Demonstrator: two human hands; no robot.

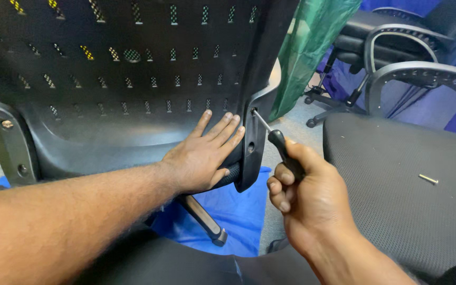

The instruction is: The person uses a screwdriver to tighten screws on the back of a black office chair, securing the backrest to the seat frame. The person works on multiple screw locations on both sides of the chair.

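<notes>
Left hand (202, 158) lies flat, fingers spread, on perforated black plastic chair back (133, 79); right hand (302, 195) grips black-handled screwdriver (278, 142), tip in armrest bracket screw at 12 o'clock; loose brass screw (428, 179) on mesh seat (397, 184), 3 o'clock: fastening unfinished

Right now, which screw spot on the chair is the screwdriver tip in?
The upper hole on the right bracket; the hole below it and the left bracket's screws go untouched.
</notes>
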